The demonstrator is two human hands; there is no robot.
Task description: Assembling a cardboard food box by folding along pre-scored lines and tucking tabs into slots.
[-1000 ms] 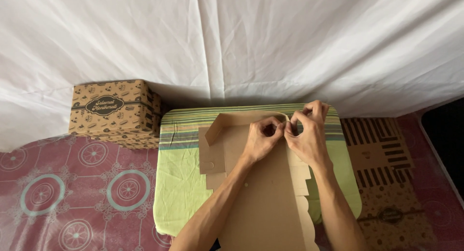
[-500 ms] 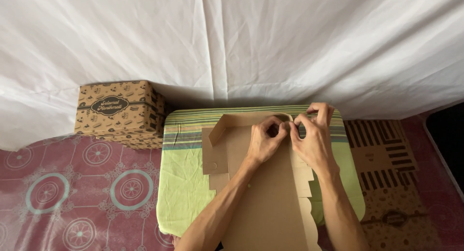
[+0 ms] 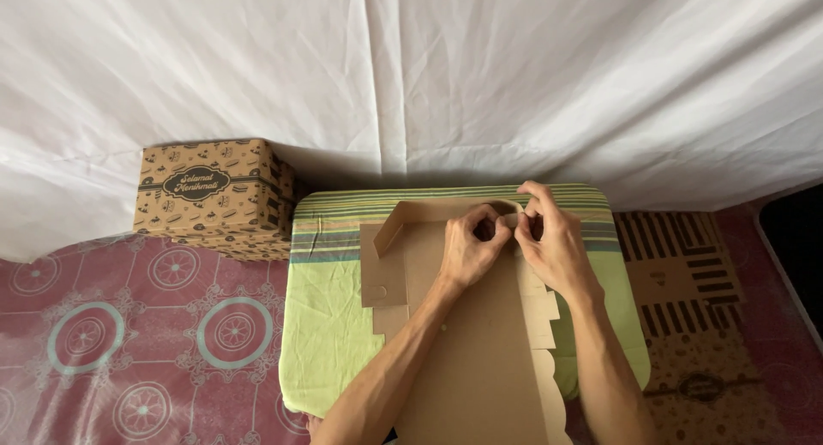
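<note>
The flat box blank (image 3: pixel 480 351) runs lengthwise near to far. Left hand (image 3: pixel 474 248) and right hand (image 3: pixel 555 243) both pinch its far flap.

Folded brown patterned carton (image 3: pixel 210 196) with a dark oval label (image 3: pixel 196 183) at left, unfolded plain cardboard box blank (image 3: pixel 467 342) centre — flattened patterned cartons (image 3: pixel 686 325) right.

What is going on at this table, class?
A person's left hand and right hand pinch the far right corner of a flat brown cardboard box blank, folding up its rear flap. The blank lies on a green striped cushion. A finished printed box stands to the left.
</note>
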